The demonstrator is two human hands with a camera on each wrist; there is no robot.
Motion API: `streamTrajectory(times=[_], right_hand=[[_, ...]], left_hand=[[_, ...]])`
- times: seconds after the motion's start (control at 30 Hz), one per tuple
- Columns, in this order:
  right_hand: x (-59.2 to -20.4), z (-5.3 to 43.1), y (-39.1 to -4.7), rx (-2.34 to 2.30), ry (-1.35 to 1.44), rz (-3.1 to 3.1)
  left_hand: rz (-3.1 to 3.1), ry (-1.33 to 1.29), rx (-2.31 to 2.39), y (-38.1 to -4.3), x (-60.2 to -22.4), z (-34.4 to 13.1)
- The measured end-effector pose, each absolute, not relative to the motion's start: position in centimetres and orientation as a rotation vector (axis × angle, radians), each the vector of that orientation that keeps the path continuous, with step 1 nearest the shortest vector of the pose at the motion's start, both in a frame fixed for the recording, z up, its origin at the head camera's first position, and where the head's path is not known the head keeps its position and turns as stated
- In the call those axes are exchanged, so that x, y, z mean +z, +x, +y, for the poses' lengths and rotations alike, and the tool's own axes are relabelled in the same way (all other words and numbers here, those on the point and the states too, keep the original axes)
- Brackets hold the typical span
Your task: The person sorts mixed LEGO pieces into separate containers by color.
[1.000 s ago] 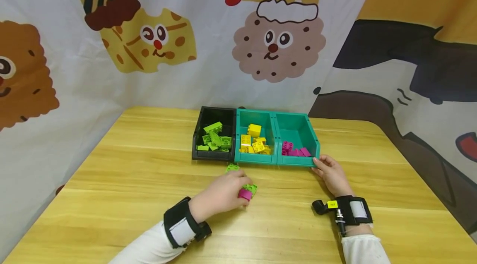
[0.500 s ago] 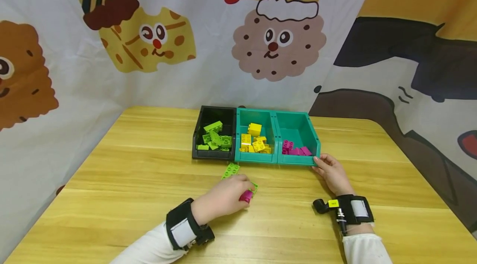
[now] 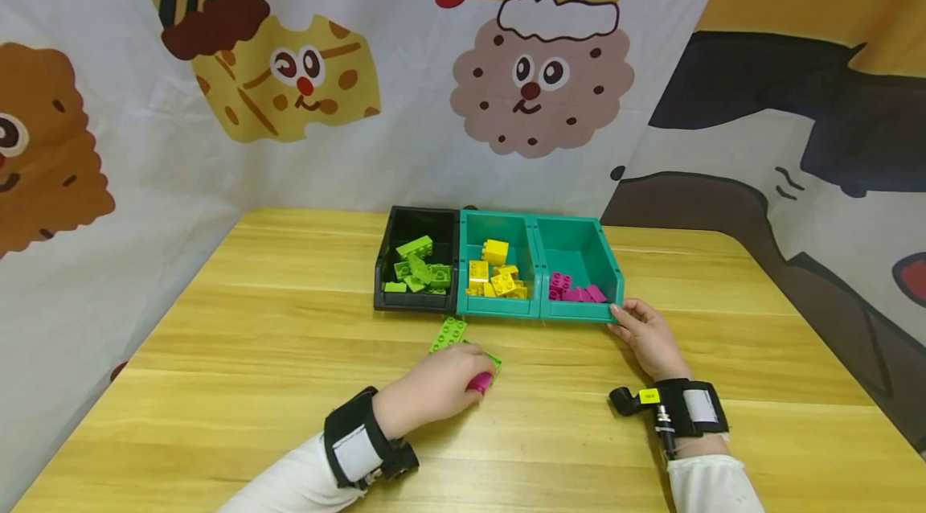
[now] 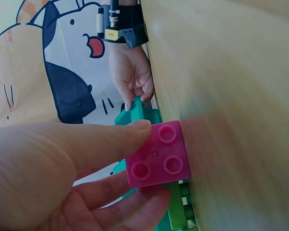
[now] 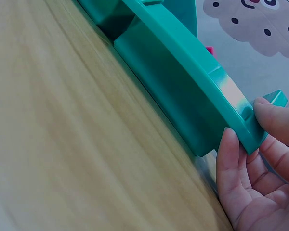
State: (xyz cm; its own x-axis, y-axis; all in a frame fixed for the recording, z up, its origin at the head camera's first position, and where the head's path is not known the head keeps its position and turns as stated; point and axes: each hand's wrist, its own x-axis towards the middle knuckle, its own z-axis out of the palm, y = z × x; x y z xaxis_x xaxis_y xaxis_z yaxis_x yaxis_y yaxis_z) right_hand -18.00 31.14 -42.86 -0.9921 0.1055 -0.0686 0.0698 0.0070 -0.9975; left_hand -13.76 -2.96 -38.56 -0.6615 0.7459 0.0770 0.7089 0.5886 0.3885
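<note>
Between thumb and fingers, my left hand [image 3: 434, 386] pinches a magenta toy building brick [image 4: 156, 154], low over the table's middle. Its studs face the left wrist camera; in the head view the fingers hide most of the brick [image 3: 481, 382]. Just beyond the fingers lies a green brick [image 3: 497, 363], partly covered by them. Another green brick [image 3: 448, 334], long and studded, lies beside the knuckles, near the bins. My right hand [image 3: 646, 338] grips the front right corner of the right teal bin [image 5: 178, 91], thumb on the rim and fingers below. Several magenta bricks [image 3: 567, 292] lie in that bin.
Left of it stands a middle teal bin [image 3: 499, 306] with several yellow bricks [image 3: 501, 284]. A black bin [image 3: 415, 302] with several green bricks [image 3: 415, 268] completes the row. The wooden table [image 3: 239, 352] meets a printed cloth [image 3: 405, 167] behind.
My left hand has shifted slightly nearer and to the right, turning the magenta brick. More of the long green brick shows now. The right hand keeps its grip on the bin's corner.
</note>
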Motion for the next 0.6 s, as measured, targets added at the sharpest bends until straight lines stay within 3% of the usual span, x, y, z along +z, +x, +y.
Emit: streamTrajectory(times=[0.6], right_hand=[[-42.74, 31.15, -17.99, 2.187, -0.196, -2.215]], left_hand=[[2.707, 1.234, 0.649, -13.80, -38.49, -2.80]])
